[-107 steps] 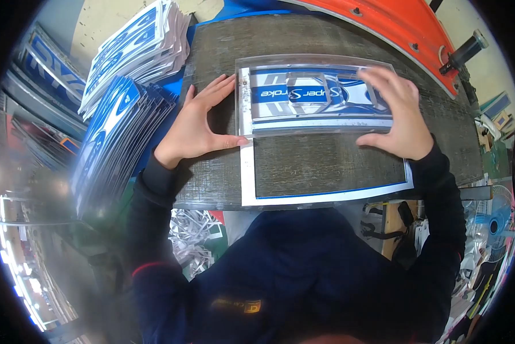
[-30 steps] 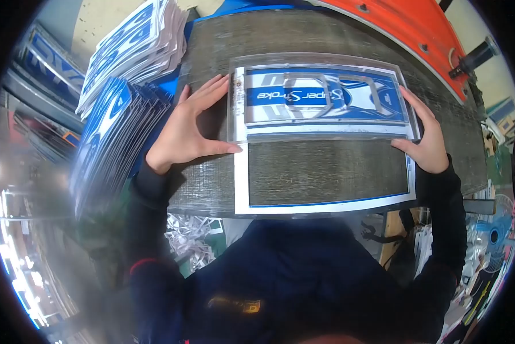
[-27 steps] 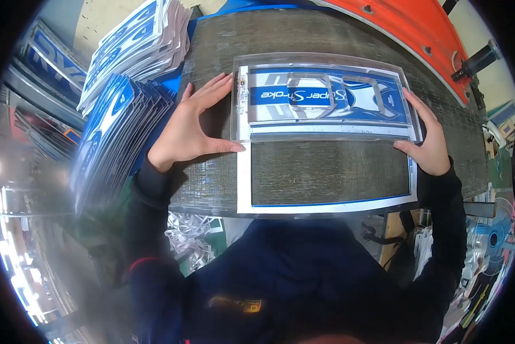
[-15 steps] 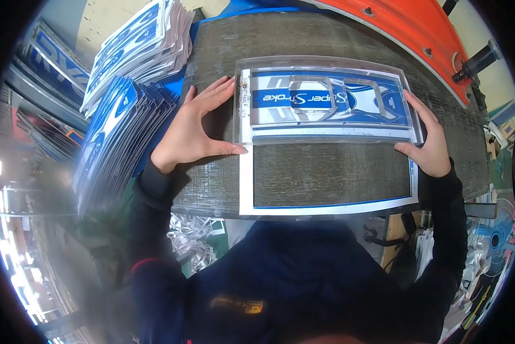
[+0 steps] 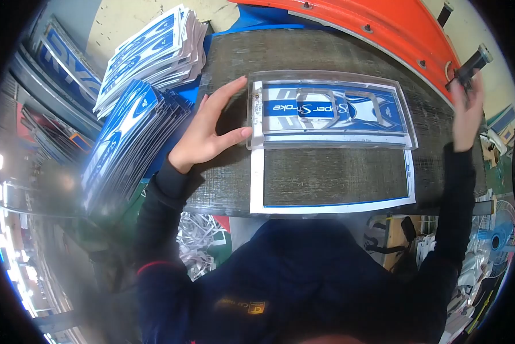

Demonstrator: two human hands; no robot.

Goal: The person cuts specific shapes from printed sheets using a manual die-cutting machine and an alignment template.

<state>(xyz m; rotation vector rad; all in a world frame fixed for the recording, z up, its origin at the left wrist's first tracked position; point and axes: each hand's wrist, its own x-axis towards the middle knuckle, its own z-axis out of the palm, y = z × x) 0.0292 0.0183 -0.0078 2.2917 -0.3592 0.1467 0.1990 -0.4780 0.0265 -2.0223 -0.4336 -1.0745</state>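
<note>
A clear cutting die (image 5: 333, 137) lies over a printed blue and white sheet (image 5: 412, 189) on the dark board. "Super Stroke" lettering shows through it, and the sheet's lower half is a frame around a cut-out window. At the die's left end is my left hand (image 5: 208, 135), thumb and index finger spread, fingertips right at its edge. My right hand (image 5: 468, 117) is away from the die, raised at the right beside a black handle (image 5: 474, 62) on the orange machine arm. Its fingers are stretched out and slightly blurred, and the fingertips overlap the handle's base.
The orange arm (image 5: 383, 28) spans the back right of the worn cutting board (image 5: 234, 54). On the left stand a stack of white-bordered printed sheets (image 5: 148, 57) and a stack of blue cut pieces (image 5: 131, 137). Paper scraps (image 5: 197, 241) lie below the front edge; a blue fan (image 5: 495, 241) stands lower right.
My right hand has left the die's right end and moved up and right to the black handle. My left hand stays by the die's left end, its thumb now higher along the edge.
</note>
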